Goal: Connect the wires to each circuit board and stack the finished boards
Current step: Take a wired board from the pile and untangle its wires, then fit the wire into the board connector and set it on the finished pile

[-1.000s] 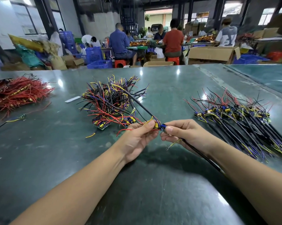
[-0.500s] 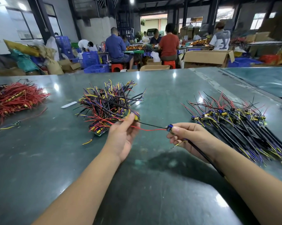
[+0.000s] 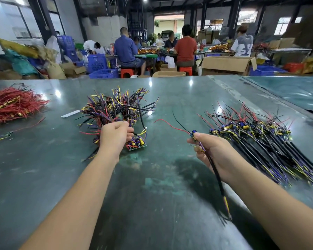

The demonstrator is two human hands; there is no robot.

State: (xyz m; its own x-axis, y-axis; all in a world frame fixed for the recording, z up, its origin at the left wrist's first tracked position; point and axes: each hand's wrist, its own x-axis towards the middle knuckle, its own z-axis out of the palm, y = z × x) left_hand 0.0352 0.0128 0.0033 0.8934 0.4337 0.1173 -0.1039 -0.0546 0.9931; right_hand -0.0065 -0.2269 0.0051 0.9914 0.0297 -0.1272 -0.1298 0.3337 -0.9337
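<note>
Hands parted: left hand [image 3: 116,135] grip in wire pile [image 3: 114,110]; right hand [image 3: 212,154] grasping wired board [image 3: 194,134].

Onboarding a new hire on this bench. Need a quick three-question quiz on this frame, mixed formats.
1. True or false: the right hand holds a board with a black cable hanging below it.
2. Which pile is the left hand reaching into? A) red wire pile B) tangled middle pile C) neat right pile
3. Fill in: the two loose leads rising from the held board are black and ____.

Key: 1 true; 2 B; 3 red.
</note>
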